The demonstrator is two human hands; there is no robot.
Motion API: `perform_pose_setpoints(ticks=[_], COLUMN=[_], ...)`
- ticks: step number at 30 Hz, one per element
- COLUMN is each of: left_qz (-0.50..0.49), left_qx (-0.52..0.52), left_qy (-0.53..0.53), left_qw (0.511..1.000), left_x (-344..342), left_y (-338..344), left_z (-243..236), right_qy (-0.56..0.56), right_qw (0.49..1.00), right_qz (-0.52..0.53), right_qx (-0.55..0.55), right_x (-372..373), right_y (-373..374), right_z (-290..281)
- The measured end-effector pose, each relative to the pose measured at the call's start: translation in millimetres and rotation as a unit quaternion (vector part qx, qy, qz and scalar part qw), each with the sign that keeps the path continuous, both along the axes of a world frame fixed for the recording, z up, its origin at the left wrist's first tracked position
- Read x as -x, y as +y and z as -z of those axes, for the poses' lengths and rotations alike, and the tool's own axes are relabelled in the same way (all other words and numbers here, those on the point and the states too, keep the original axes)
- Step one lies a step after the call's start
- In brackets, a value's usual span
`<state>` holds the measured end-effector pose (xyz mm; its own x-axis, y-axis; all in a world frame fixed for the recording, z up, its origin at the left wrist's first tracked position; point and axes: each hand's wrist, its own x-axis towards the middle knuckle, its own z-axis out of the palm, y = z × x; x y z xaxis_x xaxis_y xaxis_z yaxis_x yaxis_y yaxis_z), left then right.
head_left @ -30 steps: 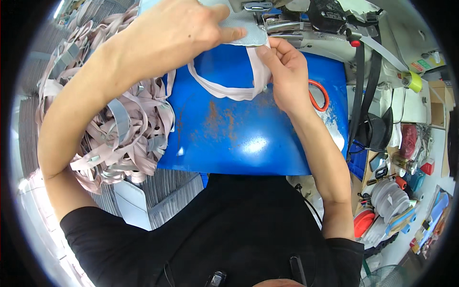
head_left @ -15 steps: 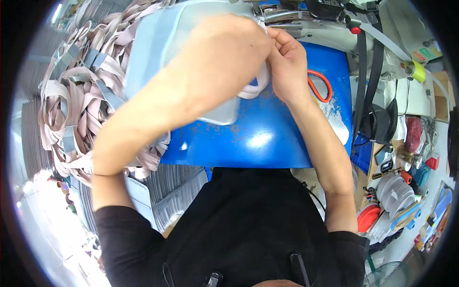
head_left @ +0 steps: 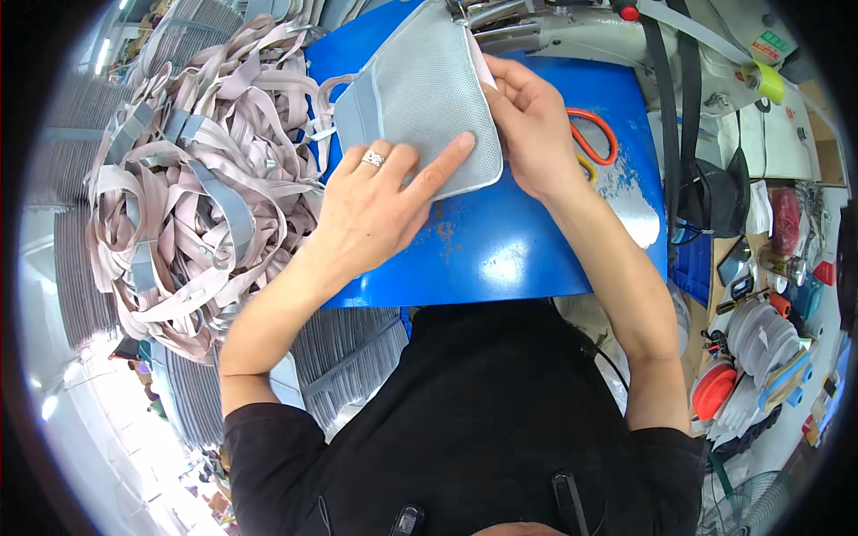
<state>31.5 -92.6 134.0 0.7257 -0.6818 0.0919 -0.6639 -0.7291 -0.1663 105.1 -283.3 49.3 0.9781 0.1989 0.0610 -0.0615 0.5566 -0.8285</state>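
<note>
A grey mesh panel (head_left: 429, 107) with a smooth blue-grey band and bound edges lies tilted on the blue work surface (head_left: 483, 263). My left hand (head_left: 371, 201), wearing a ring, rests on its near part. The index finger is stretched out across the mesh, the other fingers loosely bent. At the panel's right edge, my right hand (head_left: 536, 125) is closed, thumb and fingers pinching a pale pinkish strap (head_left: 480, 64) that runs along that edge. The panel's far corner reaches under the metal parts of a sewing machine (head_left: 505, 27). The right fingertips are partly hidden.
A big tangle of pale pink and grey straps (head_left: 214, 205) is heaped at the left. Scissors with orange handles (head_left: 597, 138) lie right of my right hand. Stacked grey panels (head_left: 349, 357) stand below the table's front edge. Black straps (head_left: 666, 116) hang at the right.
My left hand has come back from beside the right hand, near the machine, down onto the panel's near part. The panel has turned and shows more fully. My right hand stays at its edge.
</note>
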Motion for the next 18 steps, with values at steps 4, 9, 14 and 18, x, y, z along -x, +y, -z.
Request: perform_pose_setpoints(ticks=[4,9,14,18], left_qz=[0.010,0.055,0.088,0.113], left_qx=[-0.023,-0.070,-0.112,-0.156], left_qy=[-0.001,-0.010,-0.039,-0.036], left_qw=[1.000,0.996,0.989,0.981], left_x=[-2.0,-35.5,-78.5,-108.6], left_y=[4.3,15.2,21.6,19.2], left_z=[-21.0,-51.8,-65.9,-79.5], right_qy=[0.000,-0.022,-0.011,0.010], right_qw=[1.000,1.000,0.999,1.000], right_qz=[-0.013,-0.014,-0.032,-0.022], right_qx=[-0.004,-0.002,-0.018,-0.014], right_x=[13.8,9.5,-9.9,-24.2], right_y=[-5.8,-3.4,2.3,8.5], right_z=[-3.8,-6.5,-9.4,-9.0])
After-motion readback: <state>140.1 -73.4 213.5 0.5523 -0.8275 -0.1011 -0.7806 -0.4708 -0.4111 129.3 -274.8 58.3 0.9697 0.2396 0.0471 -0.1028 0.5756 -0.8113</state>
